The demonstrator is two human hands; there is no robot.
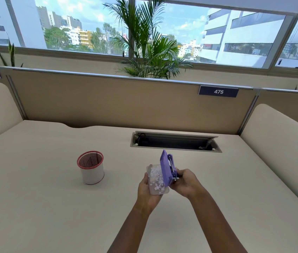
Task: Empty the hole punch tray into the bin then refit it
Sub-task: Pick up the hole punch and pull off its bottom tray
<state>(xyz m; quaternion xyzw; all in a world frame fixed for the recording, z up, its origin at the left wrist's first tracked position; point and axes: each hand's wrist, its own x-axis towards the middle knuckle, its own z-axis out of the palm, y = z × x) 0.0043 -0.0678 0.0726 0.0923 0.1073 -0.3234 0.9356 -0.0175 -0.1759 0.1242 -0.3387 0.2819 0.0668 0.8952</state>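
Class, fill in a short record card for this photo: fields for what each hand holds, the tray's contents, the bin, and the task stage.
left hand: holds clear tray
right hand: holds purple hole punch, tilted on edge
tray contents: paper dots, still inside
bin: red-rimmed mesh cup, upright on desk, left of hands
stage: tray coming off, not yet emptied

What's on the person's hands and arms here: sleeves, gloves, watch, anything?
Nothing visible. The left hand and right hand are bare, without gloves. No rings show. Both forearms are uncovered down to the frame's bottom edge, with no sleeves, watch or wristbands in view.
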